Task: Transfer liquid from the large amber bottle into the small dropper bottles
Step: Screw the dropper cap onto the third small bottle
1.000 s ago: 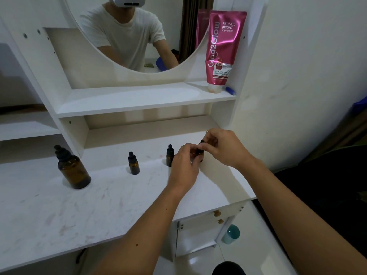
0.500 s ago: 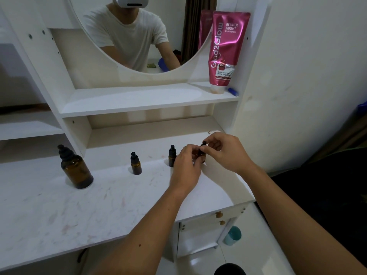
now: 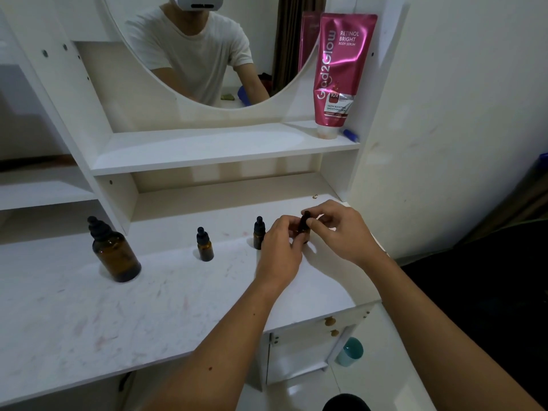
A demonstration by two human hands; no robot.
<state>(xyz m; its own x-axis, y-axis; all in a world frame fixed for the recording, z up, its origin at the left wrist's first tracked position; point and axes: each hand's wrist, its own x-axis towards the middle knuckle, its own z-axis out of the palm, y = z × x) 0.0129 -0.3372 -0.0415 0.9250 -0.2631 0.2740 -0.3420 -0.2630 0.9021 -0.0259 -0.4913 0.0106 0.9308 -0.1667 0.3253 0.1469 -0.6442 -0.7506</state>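
Right hand (image 3: 344,229) fingertips now lower on the dropper cap (image 3: 305,218), more of its bulb exposed.

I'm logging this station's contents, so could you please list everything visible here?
Large amber bottle: 1, black dropper cap, tabletop left.
Small dropper bottles: 3, amber; two standing free, one held.
Body serum tube: 1, pink, shelf right.
Blue object: 1, beside tube; unclear.
Mirror: 1, round.
Teal cup: 1, floor.
Left hand: grips held bottle.
Right hand: pinches its cap.
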